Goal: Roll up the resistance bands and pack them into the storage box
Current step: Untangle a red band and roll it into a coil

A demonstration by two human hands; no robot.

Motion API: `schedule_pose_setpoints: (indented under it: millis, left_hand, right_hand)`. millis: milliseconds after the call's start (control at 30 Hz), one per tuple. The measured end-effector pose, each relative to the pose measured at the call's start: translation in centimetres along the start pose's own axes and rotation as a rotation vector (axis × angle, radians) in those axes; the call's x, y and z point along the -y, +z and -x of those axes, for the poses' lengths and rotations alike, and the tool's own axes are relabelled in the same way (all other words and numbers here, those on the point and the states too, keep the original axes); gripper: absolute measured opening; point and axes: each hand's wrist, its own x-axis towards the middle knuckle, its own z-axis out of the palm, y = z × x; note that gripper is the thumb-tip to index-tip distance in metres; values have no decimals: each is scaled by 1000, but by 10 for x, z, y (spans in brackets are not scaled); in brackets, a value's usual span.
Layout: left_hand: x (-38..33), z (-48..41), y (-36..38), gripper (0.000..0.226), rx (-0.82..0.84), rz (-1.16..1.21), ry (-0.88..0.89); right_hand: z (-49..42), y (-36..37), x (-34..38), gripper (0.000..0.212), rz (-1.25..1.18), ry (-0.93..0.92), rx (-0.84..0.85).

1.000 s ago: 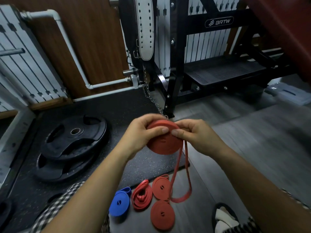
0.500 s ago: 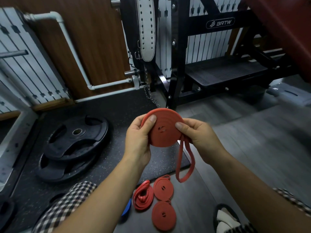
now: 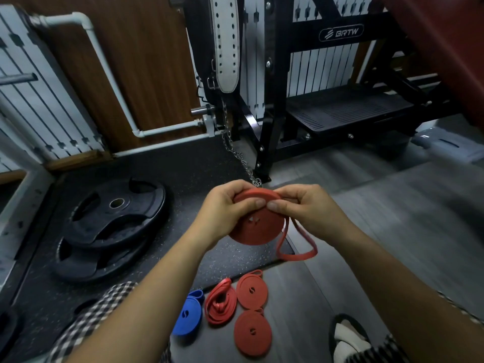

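Over the gym floor point(image 3: 392, 231), your left hand point(image 3: 225, 213) and right hand point(image 3: 306, 213) both pinch the red coil point(image 3: 256, 231); its tail point(image 3: 296, 254) hangs shorter now, so rolling looks nearly finished.

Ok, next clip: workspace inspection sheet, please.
Surface: grey plank floor beside a black rubber mat.
Job's things: red band mostly coiled, tail loop hanging; blue roll, two red rolls and a loose red bundle on floor; storage box not seen.
Clutter: stacked weight plates; shoe.
Hands: left hand and right hand both pinch the held coil.
Cables: nothing seen.
Surroundings: black rack, hanging belt and chain, white pipe.
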Motion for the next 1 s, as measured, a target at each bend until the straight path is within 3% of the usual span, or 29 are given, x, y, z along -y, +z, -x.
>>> schedule_pose_setpoints:
  millis: [200,433,600,733,833,1000]
  left_hand:
    - [-3,1,4,12,-284,405,-53]
    - [-2,3,13,2,-460,716,-182]
    - [1,4,9,5,-299,800,-327]
    - [5,-3,-13,37,-97,373,-191]
    - [4,1,-10,26,76,190,-205]
    - [4,2,1,13,-80,406,-239]
  right_hand:
    - [-1,1,2,18,-287,43,-61]
    - [-2,13,-8,18,-515,103,-67]
    - [-3,7,-9,16,-454,126,-79]
    - [0,-4,-5,12,-210,111,28]
    - [1,1,-7,13,-74,84,94]
    - [-2,-2,-5,13,-166,54,11]
